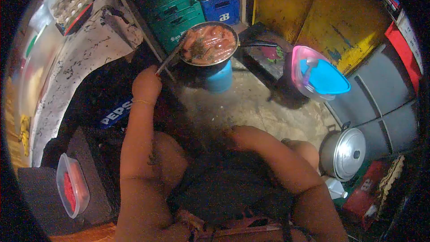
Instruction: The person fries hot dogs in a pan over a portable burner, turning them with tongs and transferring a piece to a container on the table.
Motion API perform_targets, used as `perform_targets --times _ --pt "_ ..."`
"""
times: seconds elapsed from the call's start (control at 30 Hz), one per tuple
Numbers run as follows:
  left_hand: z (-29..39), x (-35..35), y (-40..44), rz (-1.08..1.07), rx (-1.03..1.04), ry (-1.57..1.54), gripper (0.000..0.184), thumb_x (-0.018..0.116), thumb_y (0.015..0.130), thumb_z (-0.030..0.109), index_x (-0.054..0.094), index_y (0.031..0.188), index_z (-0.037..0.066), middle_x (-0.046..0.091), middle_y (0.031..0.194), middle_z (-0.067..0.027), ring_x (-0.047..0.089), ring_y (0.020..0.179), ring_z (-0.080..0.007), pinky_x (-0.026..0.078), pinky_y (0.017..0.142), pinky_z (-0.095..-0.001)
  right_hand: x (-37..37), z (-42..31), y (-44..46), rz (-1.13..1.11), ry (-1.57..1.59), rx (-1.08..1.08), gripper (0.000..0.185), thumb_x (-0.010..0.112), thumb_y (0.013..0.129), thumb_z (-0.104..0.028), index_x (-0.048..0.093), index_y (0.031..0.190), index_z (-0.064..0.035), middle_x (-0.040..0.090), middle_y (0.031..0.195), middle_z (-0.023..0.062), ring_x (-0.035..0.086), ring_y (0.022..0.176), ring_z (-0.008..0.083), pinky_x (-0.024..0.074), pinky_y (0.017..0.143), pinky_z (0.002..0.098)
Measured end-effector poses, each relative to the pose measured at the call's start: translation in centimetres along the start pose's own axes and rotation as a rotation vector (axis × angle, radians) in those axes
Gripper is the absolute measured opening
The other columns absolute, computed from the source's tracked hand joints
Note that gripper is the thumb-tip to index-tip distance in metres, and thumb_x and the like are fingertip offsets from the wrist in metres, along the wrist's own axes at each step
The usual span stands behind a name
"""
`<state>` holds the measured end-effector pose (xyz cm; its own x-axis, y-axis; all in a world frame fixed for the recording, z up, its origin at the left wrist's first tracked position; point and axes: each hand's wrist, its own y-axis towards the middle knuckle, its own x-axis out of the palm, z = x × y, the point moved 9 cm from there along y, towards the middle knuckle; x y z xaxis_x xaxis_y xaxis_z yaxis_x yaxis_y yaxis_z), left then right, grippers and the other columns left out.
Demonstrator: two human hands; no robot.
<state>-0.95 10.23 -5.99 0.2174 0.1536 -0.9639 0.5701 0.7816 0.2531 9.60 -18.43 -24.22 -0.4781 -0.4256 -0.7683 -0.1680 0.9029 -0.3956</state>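
Note:
My left hand (pixel 147 87) is closed round the handle of a long metal utensil (pixel 169 61), whose far end reaches the left rim of a round pan. The pan (pixel 209 44) holds reddish pieces in sauce with a dark patch of seasoning, and sits above a light blue cylinder (pixel 219 78). My right hand (pixel 237 138) rests low in front of my lap, away from the pan; its fingers are dark and blurred, so their shape and anything in them cannot be made out.
Green crates (pixel 174 15) and a blue crate (pixel 221 9) stand behind the pan. Pink and blue plastic containers (pixel 324 77) are at the right, above a lidded pot (pixel 349 154). A clear tub (pixel 73 186) with red contents lies lower left; egg trays (pixel 80 2) are upper left.

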Motion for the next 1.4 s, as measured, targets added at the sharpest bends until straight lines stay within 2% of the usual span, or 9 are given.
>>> perform_targets --times 0.47,0.57,0.77,0.87,0.97,1.17,1.27,1.37,1.4 --pt "2.2 2.4 -0.3 -0.09 0.066 0.08 0.02 0.055 0.09 0.013 0.068 0.103 0.007 0.071 0.101 -0.0196 0.069 0.097 -0.0409 0.056 0.082 -0.052 -0.4 -0.4 0.0 -0.072 0.002 0.074 0.057 0.066 0.09 -0.038 0.054 0.138 -0.0092 0.064 0.121 0.0255 0.063 0.112 0.0434 0.0517 0.094 0.0515" --pt "3.5 1.7 -1.0 -0.123 0.086 0.104 0.021 0.052 0.092 0.012 0.068 0.103 0.006 0.071 0.102 -0.0204 0.07 0.097 -0.0399 0.057 0.081 -0.0513 -0.9 -0.9 0.1 -0.031 0.124 -0.026 0.055 0.065 0.09 -0.036 0.055 0.137 -0.0084 0.065 0.121 0.0253 0.062 0.112 0.0437 0.0517 0.094 0.0511" --pt "2.8 2.2 -0.9 -0.154 0.034 0.082 0.023 0.05 0.093 0.012 0.067 0.104 0.004 0.071 0.104 -0.0213 0.071 0.097 -0.0397 0.058 0.082 -0.0507 0.8 0.7 0.6 0.015 0.074 -0.076 0.056 0.067 0.089 -0.032 0.054 0.139 -0.0092 0.065 0.122 0.0244 0.062 0.112 0.0438 0.0509 0.096 0.0514" --pt "2.8 1.5 -1.2 -0.161 0.011 0.07 0.024 0.049 0.093 0.011 0.067 0.106 0.004 0.071 0.105 -0.0219 0.07 0.097 -0.04 0.057 0.083 -0.0513 0.8 1.0 0.6 -0.026 0.052 0.025 0.057 0.067 0.088 -0.031 0.054 0.139 -0.0096 0.065 0.122 0.0244 0.062 0.113 0.0436 0.0503 0.097 0.0512" --pt "2.1 1.3 -1.3 -0.165 0.001 0.011 0.022 0.054 0.091 0.014 0.066 0.106 0.003 0.07 0.106 -0.0232 0.07 0.097 -0.0407 0.056 0.084 -0.0527 1.4 1.4 1.0 -0.05 0.079 -0.016 0.057 0.067 0.088 -0.032 0.054 0.139 -0.0101 0.064 0.123 0.0242 0.062 0.113 0.0432 0.0501 0.098 0.0507" --pt "-0.1 5.7 0.2 -0.156 0.022 -0.479 0.037 0.072 0.087 0.032 0.062 0.105 0.001 0.071 0.096 -0.0206 0.072 0.085 -0.0342 0.056 0.075 -0.0472 -1.9 -2.0 0.1 -0.076 0.09 0.008 0.064 0.069 0.087 -0.037 0.051 0.142 -0.0092 0.062 0.127 0.0241 0.062 0.113 0.0426 0.0501 0.097 0.0508" --pt "0.2 9.0 -0.3 -0.372 -0.212 -0.917 0.041 0.071 0.09 0.039 0.062 0.103 0.001 0.069 0.086 -0.016 0.069 0.072 -0.0276 0.055 0.066 -0.0437 1.7 1.9 1.5 -0.127 0.038 0.057 0.068 0.069 0.087 -0.04 0.048 0.144 -0.0096 0.061 0.13 0.0241 0.061 0.115 0.0428 0.0499 0.098 0.0507" --pt "3.5 6.2 -2.9 -0.515 -0.387 -1.123 0.03 0.068 0.095 0.033 0.061 0.109 0.007 0.058 0.07 -0.0046 0.053 0.05 -0.016 0.042 0.041 -0.0334 2.2 2.2 1.6 -0.1 -0.005 0.078 0.07 0.069 0.088 -0.042 0.045 0.146 -0.0117 0.058 0.133 0.0243 0.06 0.117 0.0438 0.0495 0.099 0.0505" --pt "4.0 7.4 -2.8 -0.559 -0.368 -1.142 0.032 0.068 0.095 0.034 0.061 0.11 0.007 0.058 0.069 -0.0045 0.052 0.048 -0.0166 0.042 0.04 -0.0341 1.8 1.8 1.4 -0.115 0.003 0.079 0.07 0.069 0.088 -0.042 0.045 0.147 -0.0122 0.057 0.134 0.0244 0.059 0.117 0.0441 0.0493 0.099 0.0505"
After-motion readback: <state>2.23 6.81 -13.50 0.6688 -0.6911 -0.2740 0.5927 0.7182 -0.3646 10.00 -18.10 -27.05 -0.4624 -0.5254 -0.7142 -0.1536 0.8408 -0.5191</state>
